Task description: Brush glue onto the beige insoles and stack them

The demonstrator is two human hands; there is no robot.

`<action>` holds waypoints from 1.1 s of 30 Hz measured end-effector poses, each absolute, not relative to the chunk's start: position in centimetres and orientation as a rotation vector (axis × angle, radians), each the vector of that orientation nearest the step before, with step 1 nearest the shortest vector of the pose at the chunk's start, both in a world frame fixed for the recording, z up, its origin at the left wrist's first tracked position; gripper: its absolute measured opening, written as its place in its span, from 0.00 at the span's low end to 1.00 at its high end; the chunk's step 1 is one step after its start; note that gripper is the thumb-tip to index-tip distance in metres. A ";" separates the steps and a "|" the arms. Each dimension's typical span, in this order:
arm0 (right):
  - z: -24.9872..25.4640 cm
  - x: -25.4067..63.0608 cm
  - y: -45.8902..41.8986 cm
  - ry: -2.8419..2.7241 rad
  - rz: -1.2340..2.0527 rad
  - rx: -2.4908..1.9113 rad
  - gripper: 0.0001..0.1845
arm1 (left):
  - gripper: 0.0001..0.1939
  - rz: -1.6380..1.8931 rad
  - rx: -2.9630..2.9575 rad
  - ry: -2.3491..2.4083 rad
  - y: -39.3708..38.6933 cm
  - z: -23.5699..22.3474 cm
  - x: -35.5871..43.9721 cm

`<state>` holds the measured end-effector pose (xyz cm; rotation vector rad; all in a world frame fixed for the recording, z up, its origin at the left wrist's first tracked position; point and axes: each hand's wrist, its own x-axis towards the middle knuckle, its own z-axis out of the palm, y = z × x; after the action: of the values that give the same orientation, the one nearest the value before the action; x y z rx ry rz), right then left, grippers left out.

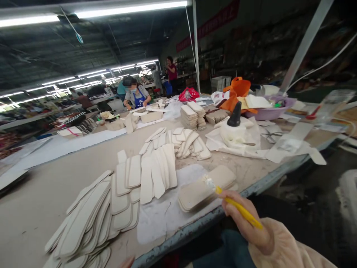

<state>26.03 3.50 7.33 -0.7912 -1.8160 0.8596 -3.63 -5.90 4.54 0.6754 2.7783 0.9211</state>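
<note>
My right hand (pixel 245 219) is closed around a yellow-handled brush (pixel 240 209). White paste clings to the brush's tip, which touches the top of a stack of beige rounded panels (pixel 195 190) near the table's edge. Only a bit of my left hand (pixel 128 262) shows at the bottom edge, its fingers out of sight. Left of the stack, more pale panels (pixel 89 216) lie fanned and overlapping, with narrower strips (pixel 158 171) beyond them. A white sheet (pixel 156 219) lies beneath the stack. Behind it stands a white tub (pixel 232 134) with a black cone (pixel 235 114) on top.
The table's blue-grey edge (pixel 178 240) runs diagonally in front of me. Stacked panels (pixel 192 115) stand farther back. At the right are a purple basin (pixel 270 111), orange cloth (pixel 238 91) and a clear container (pixel 334 106). Across the table works a person in a blue apron (pixel 139 99).
</note>
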 end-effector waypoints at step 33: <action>8.9 19.3 6.8 -1.768 1.321 -1.041 0.14 | 0.49 1.117 1.480 1.761 0.6 2.6 1.3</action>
<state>19.35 6.82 8.90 -1.0415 -1.7678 1.3208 1.31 0.58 2.64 1.4803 1.7610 1.1172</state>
